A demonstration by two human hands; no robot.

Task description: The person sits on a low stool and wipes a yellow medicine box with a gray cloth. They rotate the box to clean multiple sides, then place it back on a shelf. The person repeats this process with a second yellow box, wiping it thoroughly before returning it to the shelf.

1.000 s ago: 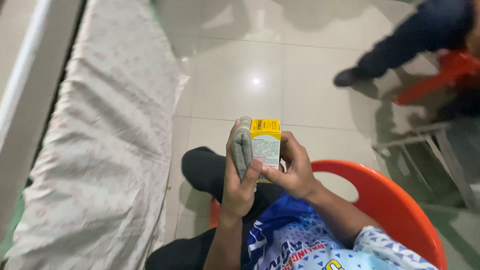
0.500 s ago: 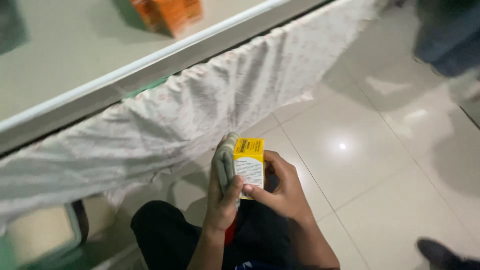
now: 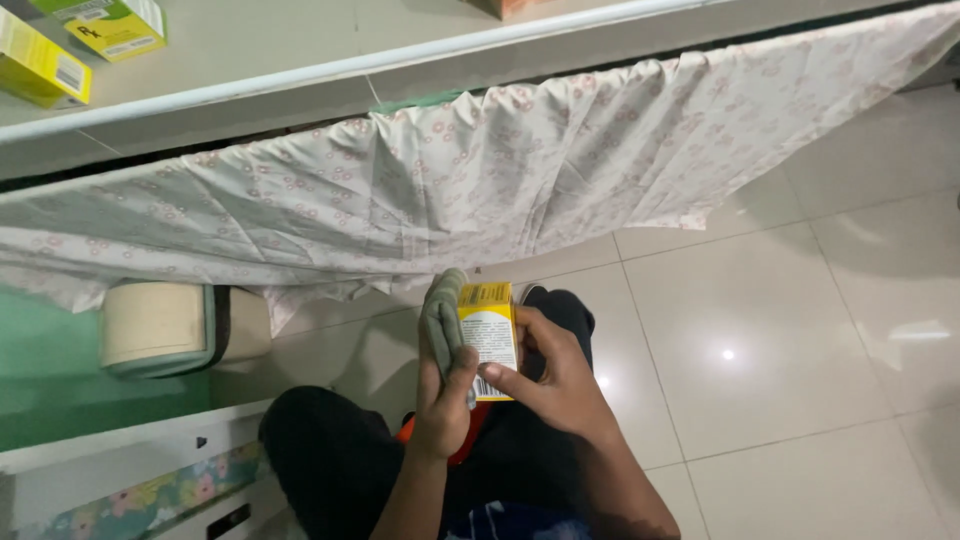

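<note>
Open tiled floor (image 3: 800,330) lies to the right of the hands; ahead, the hanging floral cloth (image 3: 480,180) and counter edge (image 3: 300,75) block passage.

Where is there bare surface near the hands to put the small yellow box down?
The counter is bare between the yellow boxes at its left end and an orange thing at the top edge. The tiled floor right of the right hand is open. It is crowded at the lap: left hand, grey cloth, small yellow box, hanging flowered cloth.

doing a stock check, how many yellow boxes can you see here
3. One yellow box is held in the hands, and two lie on the counter top left. More may sit outside the view.
</note>
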